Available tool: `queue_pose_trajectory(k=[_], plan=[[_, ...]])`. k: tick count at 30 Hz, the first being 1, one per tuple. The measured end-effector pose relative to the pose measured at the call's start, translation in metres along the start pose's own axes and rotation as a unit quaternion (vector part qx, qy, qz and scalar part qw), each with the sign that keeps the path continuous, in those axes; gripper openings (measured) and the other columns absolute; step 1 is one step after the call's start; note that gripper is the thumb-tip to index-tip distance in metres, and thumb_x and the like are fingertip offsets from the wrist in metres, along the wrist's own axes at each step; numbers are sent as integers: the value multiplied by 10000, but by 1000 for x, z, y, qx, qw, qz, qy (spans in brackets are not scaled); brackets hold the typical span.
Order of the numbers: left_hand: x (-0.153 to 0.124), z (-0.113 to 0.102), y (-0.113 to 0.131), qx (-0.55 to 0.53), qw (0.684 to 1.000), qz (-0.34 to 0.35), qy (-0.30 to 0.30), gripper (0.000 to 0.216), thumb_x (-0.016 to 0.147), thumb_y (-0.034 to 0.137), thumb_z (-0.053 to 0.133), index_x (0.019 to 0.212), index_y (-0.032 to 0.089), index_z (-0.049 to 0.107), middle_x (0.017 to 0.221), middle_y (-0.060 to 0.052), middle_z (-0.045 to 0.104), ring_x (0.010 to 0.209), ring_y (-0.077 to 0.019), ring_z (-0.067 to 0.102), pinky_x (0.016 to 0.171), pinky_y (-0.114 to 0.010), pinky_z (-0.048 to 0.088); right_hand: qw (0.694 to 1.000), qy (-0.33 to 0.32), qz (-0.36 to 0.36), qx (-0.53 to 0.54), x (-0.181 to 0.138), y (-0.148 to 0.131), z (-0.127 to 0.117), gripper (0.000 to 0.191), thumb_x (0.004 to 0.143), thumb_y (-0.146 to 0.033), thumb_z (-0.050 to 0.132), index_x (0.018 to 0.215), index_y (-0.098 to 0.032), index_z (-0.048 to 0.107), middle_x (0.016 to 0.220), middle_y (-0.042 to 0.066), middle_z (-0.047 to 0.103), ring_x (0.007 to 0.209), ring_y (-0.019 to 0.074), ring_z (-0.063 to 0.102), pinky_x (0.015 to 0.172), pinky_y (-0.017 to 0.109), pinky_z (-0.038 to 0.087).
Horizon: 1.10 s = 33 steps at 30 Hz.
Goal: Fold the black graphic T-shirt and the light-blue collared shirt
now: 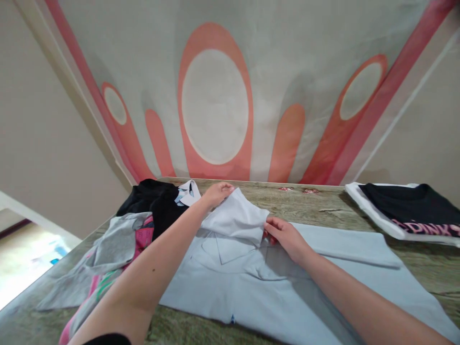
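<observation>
On the table (323,203), pale blue shirt (251,292) spread flat, sleeve (235,218) folded, left hand (216,192) and right hand (287,237) fingers (272,226) pinching it

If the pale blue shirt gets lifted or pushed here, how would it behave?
Probably floppy: the pale blue fabric shirt sags and creases in the raised fold between the left hand and right hand. Likely light, since a light pinch seems to hold that fold up. Pushed, it would likely bunch rather than slide on the wood-grain table.
</observation>
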<state>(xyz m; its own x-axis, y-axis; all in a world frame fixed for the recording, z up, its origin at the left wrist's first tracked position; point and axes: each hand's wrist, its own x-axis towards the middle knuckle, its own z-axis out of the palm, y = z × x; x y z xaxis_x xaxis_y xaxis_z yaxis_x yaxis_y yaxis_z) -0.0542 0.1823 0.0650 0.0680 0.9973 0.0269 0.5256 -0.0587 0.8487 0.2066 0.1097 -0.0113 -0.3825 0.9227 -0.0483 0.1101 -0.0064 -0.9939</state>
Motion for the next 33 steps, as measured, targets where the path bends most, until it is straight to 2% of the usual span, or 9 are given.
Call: queue_pose_trajectory(k=[5, 8, 11, 15, 19, 22, 25, 28, 33], plan=[[-26, -5, -30, -10, 995, -60, -74, 527, 751, 490, 674, 1117, 126, 569, 557, 41, 544, 447, -103, 443, 459, -225, 317, 996, -16, 19, 85, 3, 0, 0, 325, 798, -437, 617, 1001, -183, 619, 871, 28, 679, 741, 150, 615, 508, 206, 421], [-49, -17, -38, -16, 992, -75, -100, 604, 746, 503, 674, 1193, 128, 518, 569, 54, 541, 464, -104, 443, 457, -219, 299, 994, -9, 38, 100, 3, -1, 1, 289, 820, -418, 598, 988, -183, 613, 886, 32, 685, 748, 147, 632, 492, 196, 428], [-66, -27, -43, -20, 988, -94, -122, 614, 686, 481, 725, 1158, 138, 533, 631, 45, 576, 504, -110, 475, 455, -210, 304, 992, -4, 56, 111, 2, -2, 2, 249, 835, -404, 592, 953, -187, 613, 892, 34, 697, 731, 137, 633, 495, 193, 447], [-78, -33, -51, -29, 983, -107, -145, 527, 624, 425, 767, 1025, 140, 577, 565, 71, 536, 453, -98, 437, 432, -205, 282, 984, -22, 116, 134, 8, -9, 0, 253, 841, -424, 609, 906, -180, 611, 871, 58, 713, 708, 148, 652, 486, 204, 477], [-77, -32, -53, -51, 989, -75, -121, 466, 690, 431, 722, 1028, 149, 570, 576, 81, 507, 457, -78, 396, 447, -198, 244, 967, -60, 199, 150, 25, -21, -3, 290, 804, -443, 664, 855, -162, 614, 777, 75, 714, 610, 166, 663, 423, 216, 467], [-76, -33, -49, -68, 992, -50, -90, 471, 737, 443, 692, 1083, 152, 562, 640, 67, 535, 497, -72, 406, 474, -196, 245, 970, -25, 180, 163, 37, -23, -1, 188, 739, -292, 736, 783, -165, 604, 654, 14, 681, 507, 108, 603, 415, 179, 445], [-78, -37, -47, -86, 990, -51, -97, 531, 716, 438, 719, 1132, 146, 565, 667, 48, 572, 514, -85, 458, 492, -200, 285, 970, 8, 141, 197, 42, -18, 3, 114, 738, -198, 692, 787, -187, 589, 650, -28, 675, 542, 83, 602, 500, 164, 483], [-78, -39, -49, -118, 987, -46, -96, 611, 664, 382, 777, 1180, 138, 557, 736, 5, 629, 616, -134, 566, 571, -230, 388, 963, 7, 140, 230, 42, -13, 6, 94, 744, -188, 637, 823, -197, 588, 709, -11, 707, 613, 116, 648, 577, 210, 530], [-69, -32, -54, -131, 991, 2, -13, 599, 731, 376, 729, 1251, 182, 504, 862, -16, 632, 721, -136, 578, 650, -237, 417, 956, -31, 178, 233, 48, -15, 8, 140, 738, -238, 687, 825, -160, 611, 712, 58, 717, 583, 173, 663, 540, 290, 550]])
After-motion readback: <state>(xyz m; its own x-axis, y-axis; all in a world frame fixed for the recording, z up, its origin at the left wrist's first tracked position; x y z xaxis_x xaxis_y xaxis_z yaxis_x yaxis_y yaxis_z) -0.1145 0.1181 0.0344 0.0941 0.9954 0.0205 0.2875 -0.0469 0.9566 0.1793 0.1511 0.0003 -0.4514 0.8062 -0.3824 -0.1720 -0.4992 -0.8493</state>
